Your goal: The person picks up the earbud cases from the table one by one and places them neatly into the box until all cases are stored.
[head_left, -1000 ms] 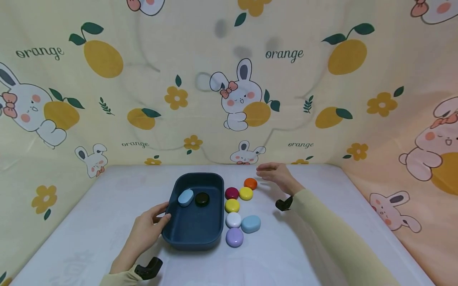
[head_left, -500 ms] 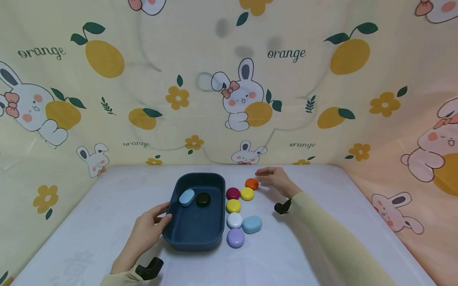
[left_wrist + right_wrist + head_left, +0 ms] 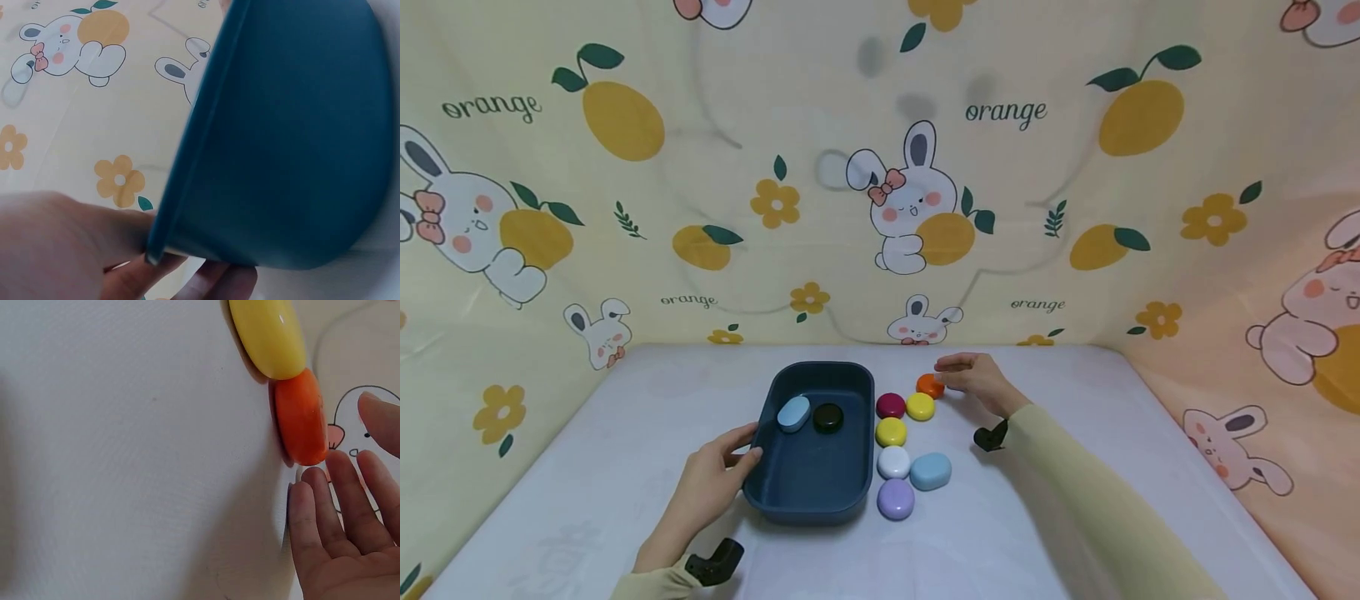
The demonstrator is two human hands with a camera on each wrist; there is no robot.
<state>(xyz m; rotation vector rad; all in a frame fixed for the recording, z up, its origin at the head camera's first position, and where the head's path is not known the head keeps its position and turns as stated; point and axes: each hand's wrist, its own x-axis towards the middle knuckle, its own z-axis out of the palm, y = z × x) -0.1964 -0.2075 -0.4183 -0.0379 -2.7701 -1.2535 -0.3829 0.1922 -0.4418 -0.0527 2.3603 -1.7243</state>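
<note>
white tabletop (image 3: 820, 567) carries dark blue tub (image 3: 808, 475): likely light, stiff; hold by rim. left hand (image 3: 711, 475): fingers pinch tub's left wall. right hand (image 3: 977, 382): fingers extended, slightly spread, beside orange pebble (image 3: 927, 385); contact unclear. pebble's on tabletop, right of tub; probably hard, slick, light. grip opposite edges.

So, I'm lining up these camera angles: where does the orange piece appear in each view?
Head: orange piece right of centre, by the right hand.
Left wrist: not in it.
Right wrist: right of centre, just below a yellow piece.
Shared landmark: rabbit-print backdrop, in all three.
</note>
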